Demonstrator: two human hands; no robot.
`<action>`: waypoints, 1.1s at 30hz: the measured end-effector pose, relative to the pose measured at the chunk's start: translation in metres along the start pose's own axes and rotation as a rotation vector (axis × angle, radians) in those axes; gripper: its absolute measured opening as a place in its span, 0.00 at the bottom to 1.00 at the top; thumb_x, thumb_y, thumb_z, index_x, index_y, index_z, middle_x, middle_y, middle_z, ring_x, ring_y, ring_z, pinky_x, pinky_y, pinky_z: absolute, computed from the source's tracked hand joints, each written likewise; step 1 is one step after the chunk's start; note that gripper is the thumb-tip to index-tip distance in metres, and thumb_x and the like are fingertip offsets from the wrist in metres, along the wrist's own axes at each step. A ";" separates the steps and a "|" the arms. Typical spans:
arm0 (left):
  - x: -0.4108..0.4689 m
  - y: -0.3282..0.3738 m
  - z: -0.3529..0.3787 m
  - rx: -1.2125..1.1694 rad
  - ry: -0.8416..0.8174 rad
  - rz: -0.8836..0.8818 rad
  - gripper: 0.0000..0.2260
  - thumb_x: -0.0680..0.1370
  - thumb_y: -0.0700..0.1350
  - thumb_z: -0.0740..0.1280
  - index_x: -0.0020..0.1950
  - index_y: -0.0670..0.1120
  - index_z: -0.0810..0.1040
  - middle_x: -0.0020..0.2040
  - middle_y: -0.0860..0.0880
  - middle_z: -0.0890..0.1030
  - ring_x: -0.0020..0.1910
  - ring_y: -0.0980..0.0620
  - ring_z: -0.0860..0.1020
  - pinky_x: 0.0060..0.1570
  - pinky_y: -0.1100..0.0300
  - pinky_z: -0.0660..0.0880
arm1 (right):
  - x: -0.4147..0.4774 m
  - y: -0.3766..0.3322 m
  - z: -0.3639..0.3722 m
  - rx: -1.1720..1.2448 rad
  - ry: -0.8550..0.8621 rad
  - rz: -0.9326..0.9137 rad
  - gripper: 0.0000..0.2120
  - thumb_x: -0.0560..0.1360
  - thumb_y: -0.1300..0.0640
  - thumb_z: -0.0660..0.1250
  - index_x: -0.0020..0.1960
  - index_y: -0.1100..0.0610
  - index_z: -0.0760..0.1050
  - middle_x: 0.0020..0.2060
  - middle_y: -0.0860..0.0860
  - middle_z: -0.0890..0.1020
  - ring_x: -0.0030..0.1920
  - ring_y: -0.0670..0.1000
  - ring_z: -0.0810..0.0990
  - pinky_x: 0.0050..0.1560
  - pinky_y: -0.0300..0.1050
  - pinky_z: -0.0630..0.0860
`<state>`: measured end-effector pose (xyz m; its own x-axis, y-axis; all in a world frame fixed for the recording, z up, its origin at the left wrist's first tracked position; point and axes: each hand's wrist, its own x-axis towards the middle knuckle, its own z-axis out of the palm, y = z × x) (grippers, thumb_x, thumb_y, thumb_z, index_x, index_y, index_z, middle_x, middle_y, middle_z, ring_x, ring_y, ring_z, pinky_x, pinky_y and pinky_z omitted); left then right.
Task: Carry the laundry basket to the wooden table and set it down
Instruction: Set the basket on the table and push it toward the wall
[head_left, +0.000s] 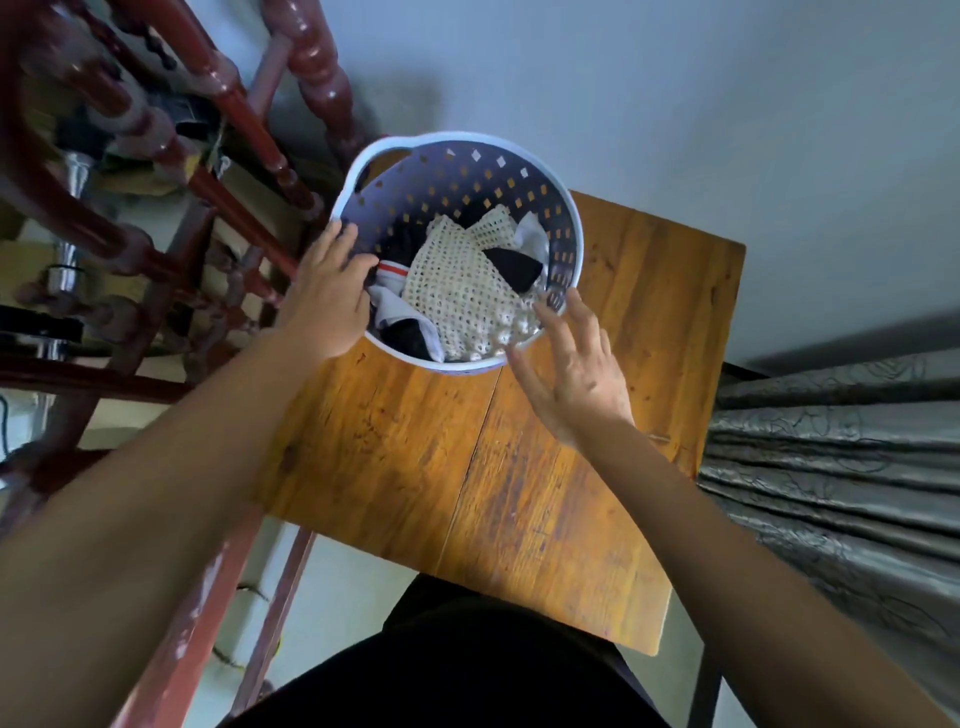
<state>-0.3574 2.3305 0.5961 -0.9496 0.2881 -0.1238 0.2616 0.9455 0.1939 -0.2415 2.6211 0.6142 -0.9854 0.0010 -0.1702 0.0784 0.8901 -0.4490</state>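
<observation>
Fingers (563, 322) on my right hand (576, 374) are spread wide apart and hold nothing. That hand hangs just beside the near right edge of the laundry basket (467, 156), and I cannot tell if a fingertip touches the rim. It looks a bit blurry.

Over on the other side, my left hand (330, 291) lies on the left rim of the basket. Its fingers are close together and curl over the edge, with the tips dipping inside. I cannot tell how tight the grip is.

I see the basket on the far part of the wooden table (493, 467). It is round and pale blue, with little square holes all around its wall and a handle gap at the far left. Its far left side sticks out past the table edge.

Inside the basket there are clothes. A cream knitted cloth (457, 291) lies on top. Under it I see dark pieces and a white piece with a red stripe (390, 270) near my left hand.

To the left of the table stands dark red wooden furniture (218, 104) with turned posts. To the right hangs a grey curtain (841, 467). A pale wall (675, 78) is behind the table.
</observation>
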 end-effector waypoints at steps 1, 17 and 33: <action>-0.004 0.008 -0.003 -0.006 0.034 -0.039 0.18 0.83 0.41 0.58 0.72 0.37 0.73 0.80 0.34 0.62 0.82 0.36 0.54 0.79 0.44 0.52 | -0.001 0.004 -0.003 -0.005 -0.005 -0.015 0.34 0.82 0.34 0.56 0.82 0.48 0.59 0.83 0.54 0.58 0.81 0.57 0.62 0.69 0.59 0.74; -0.054 0.060 0.029 -0.013 0.262 0.042 0.16 0.80 0.49 0.66 0.53 0.36 0.85 0.54 0.36 0.86 0.63 0.33 0.80 0.69 0.34 0.69 | 0.056 0.000 -0.017 -0.079 -0.101 -0.031 0.33 0.80 0.31 0.56 0.82 0.41 0.60 0.86 0.49 0.49 0.85 0.53 0.51 0.70 0.62 0.73; 0.056 -0.042 0.001 0.050 0.236 0.155 0.21 0.84 0.49 0.59 0.47 0.35 0.83 0.44 0.36 0.84 0.57 0.31 0.80 0.61 0.33 0.71 | 0.165 -0.069 -0.004 -0.212 -0.138 0.011 0.31 0.84 0.35 0.47 0.85 0.45 0.54 0.86 0.53 0.47 0.84 0.57 0.53 0.70 0.61 0.74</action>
<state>-0.4210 2.3068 0.5805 -0.9102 0.3915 0.1351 0.4090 0.9011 0.1443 -0.4097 2.5616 0.6211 -0.9535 -0.0379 -0.2990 0.0416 0.9660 -0.2551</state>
